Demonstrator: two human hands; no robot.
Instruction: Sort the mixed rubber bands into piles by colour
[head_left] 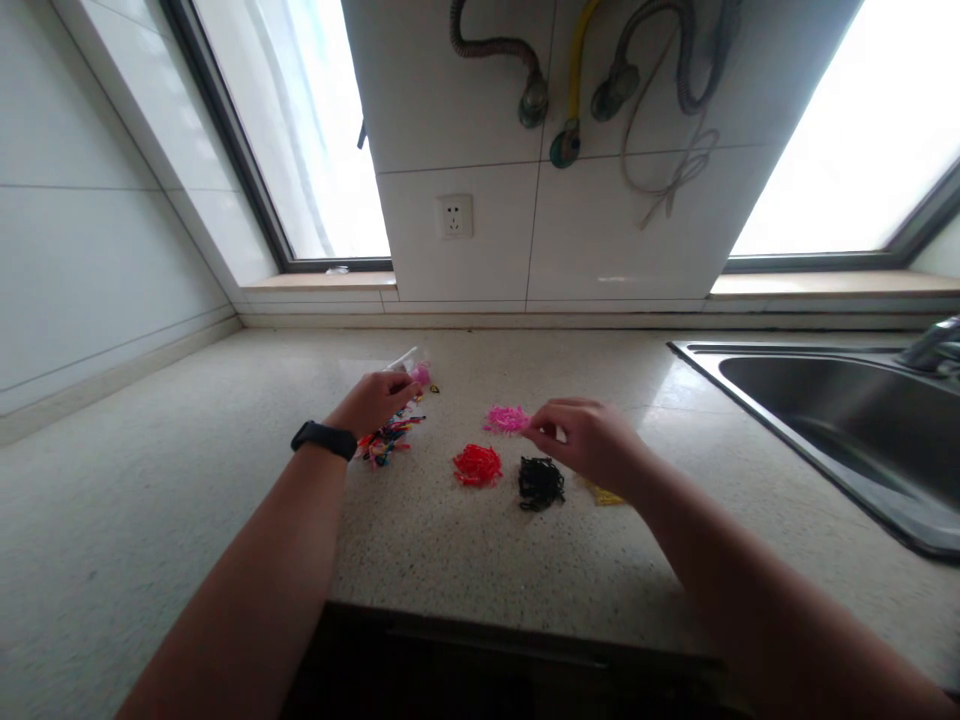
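My left hand (381, 397), with a dark band on its wrist, is closed over a mixed heap of small multicoloured pieces (390, 440). Its fingertips are by a clear bag (409, 358) with something pink (421, 374) in it; what they pinch is too small to name. My right hand (589, 432) has thumb and forefinger pinched at the right edge of a pink pile (506, 419); any piece in them cannot be made out. Nearer me lie a red pile (478, 465) and a black pile (541, 483). A yellow pile (606, 496) is partly hidden under my right forearm.
The speckled counter (450, 560) ends at a front edge close to me. On the right is a steel sink (825, 420) with a tap (934, 345). Behind stands a tiled wall with a socket (455, 216), hoses (574, 80) and a window on either side.
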